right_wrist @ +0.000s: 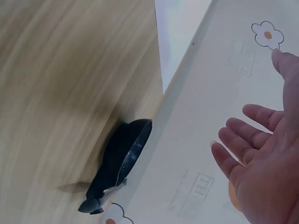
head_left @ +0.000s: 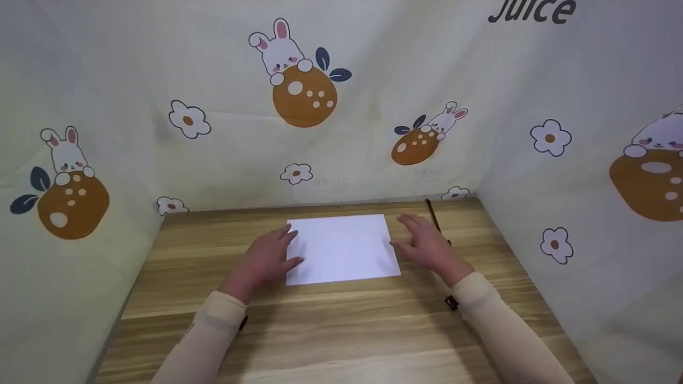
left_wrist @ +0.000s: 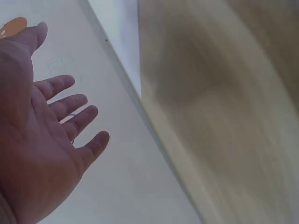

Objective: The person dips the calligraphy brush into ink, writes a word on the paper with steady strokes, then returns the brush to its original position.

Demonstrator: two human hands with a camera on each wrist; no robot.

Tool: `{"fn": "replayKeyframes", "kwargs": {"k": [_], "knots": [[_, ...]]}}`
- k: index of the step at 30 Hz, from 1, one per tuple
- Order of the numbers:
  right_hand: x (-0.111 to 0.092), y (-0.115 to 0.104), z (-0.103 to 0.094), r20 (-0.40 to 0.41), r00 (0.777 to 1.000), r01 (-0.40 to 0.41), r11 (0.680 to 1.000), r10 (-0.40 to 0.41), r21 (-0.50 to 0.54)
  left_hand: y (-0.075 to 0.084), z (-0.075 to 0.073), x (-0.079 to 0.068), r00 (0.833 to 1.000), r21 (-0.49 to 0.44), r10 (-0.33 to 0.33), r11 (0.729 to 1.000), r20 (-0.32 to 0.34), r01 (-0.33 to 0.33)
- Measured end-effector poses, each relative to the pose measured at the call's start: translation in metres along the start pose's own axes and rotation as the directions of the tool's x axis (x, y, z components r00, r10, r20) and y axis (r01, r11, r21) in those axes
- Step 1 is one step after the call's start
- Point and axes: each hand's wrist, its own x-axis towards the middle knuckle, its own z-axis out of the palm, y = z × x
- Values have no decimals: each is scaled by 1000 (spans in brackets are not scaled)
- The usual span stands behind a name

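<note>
A white sheet of paper (head_left: 341, 250) lies flat on a wood-grain table (head_left: 331, 330). My left hand (head_left: 267, 256) is over the sheet's left edge, thumb and fingers spread and overlapping the paper in the head view. At the right edge is my right hand (head_left: 427, 245), its thumb tip right by the paper's side. In the left wrist view the left hand (left_wrist: 51, 116) shows its palm, fingers apart and nothing held. The right hand (right_wrist: 261, 149) likewise shows spread fingers and a bare palm in the right wrist view.
A slim black object (head_left: 433, 214) lies behind the right hand; the right wrist view shows it as a black shape (right_wrist: 122, 154) with a curved edge. Pale cloth walls (head_left: 229, 154) printed with rabbits and flowers enclose the table's back and sides.
</note>
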Motion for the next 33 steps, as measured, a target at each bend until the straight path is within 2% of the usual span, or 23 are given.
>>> {"fn": "replayKeyframes", "kwargs": {"k": [4,10,18,26,33], "knots": [[-9,-4,2,24,1000,15,1000,-15,9,2,8,-6,999,-9,-4,1000,35,5],[-19,-7,1,53,999,-9,1000,7,26,-3,17,-8,997,3,19,1000,76,-20],[-28,-11,-1,71,997,-27,995,20,99,-10,22,-9,991,-8,34,999,127,-33],[-27,-7,-1,75,996,-55,985,43,161,-12,25,-13,982,15,22,1000,189,-25],[-23,7,-14,45,993,-114,957,106,267,-11,26,-13,982,9,22,1000,186,-24]]}}
